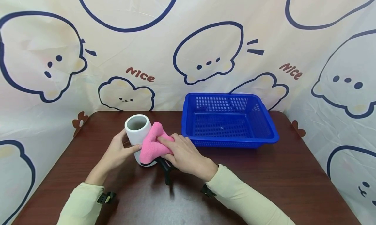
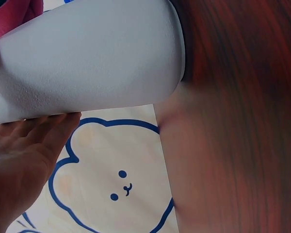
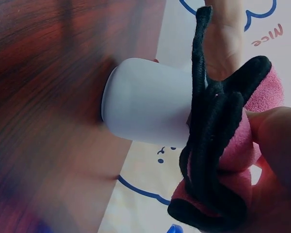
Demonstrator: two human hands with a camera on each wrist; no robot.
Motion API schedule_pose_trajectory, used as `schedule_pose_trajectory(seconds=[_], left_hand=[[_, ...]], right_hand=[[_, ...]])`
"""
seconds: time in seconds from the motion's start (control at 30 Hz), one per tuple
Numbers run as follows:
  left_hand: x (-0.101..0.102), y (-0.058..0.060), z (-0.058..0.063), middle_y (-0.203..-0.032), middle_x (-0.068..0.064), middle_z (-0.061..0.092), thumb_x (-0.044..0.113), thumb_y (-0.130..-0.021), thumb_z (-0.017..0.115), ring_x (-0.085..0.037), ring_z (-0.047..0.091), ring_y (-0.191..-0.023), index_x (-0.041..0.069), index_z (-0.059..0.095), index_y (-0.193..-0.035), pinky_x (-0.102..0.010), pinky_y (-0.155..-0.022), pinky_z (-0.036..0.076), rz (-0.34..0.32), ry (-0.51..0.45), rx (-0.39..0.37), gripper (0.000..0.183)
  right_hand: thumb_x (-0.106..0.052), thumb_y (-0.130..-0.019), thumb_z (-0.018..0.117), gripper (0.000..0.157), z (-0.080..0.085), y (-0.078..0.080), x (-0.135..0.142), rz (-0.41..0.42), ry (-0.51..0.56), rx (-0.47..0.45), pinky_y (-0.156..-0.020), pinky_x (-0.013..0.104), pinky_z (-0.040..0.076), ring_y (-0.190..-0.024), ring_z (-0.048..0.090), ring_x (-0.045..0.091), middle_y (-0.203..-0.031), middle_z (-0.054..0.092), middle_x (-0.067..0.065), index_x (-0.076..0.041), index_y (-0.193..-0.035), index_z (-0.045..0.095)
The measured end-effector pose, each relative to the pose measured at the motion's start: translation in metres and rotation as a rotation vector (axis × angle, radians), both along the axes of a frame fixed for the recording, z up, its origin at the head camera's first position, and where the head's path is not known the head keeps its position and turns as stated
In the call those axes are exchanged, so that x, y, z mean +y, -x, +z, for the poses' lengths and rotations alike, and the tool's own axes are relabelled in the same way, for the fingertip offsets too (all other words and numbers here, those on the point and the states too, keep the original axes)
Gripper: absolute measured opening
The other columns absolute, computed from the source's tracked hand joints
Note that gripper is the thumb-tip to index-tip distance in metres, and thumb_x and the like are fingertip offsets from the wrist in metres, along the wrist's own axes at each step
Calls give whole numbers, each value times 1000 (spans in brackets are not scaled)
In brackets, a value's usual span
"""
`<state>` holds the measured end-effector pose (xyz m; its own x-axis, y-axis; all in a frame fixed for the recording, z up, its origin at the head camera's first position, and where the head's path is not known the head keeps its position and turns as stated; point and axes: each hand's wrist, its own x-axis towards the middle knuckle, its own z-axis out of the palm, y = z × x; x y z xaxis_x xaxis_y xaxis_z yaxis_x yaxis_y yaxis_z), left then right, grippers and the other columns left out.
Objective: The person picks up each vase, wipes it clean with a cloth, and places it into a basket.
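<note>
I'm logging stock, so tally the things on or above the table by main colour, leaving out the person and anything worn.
White: 1, the container
Pink: 1, the cloth with black trim
Blue: 1, the basket
Total: 3

The word "Nice" (image 1: 140, 74) is printed in slanting reddish-brown letters on the pale wall cloth (image 1: 167, 101), above a cloud-shaped figure (image 1: 126, 92). Farther right, the same word is repeated as a second print (image 1: 290, 71), beside another outlined cloud (image 1: 264, 84). In the right wrist view, one such print (image 3: 268, 36) is shown tilted; which one cannot be told.
</note>
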<state>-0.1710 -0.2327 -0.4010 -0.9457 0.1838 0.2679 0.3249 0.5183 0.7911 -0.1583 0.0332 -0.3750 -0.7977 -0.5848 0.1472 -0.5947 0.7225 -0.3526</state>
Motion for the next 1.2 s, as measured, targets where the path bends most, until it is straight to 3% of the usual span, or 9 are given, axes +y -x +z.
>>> schedule_pose_trajectory(seconds=[1.2], left_hand=[[0, 0, 1, -133, -10, 61, 19, -87, 81, 0, 60, -107, 14, 45, -147, -16, -89, 52, 0, -8, -13, 70]], right_hand=[[-32, -98, 65, 49, -21, 3, 2, 34, -61, 28, -72, 26, 38, -92, 51, 15, -95, 59, -1, -35, -144, 51]])
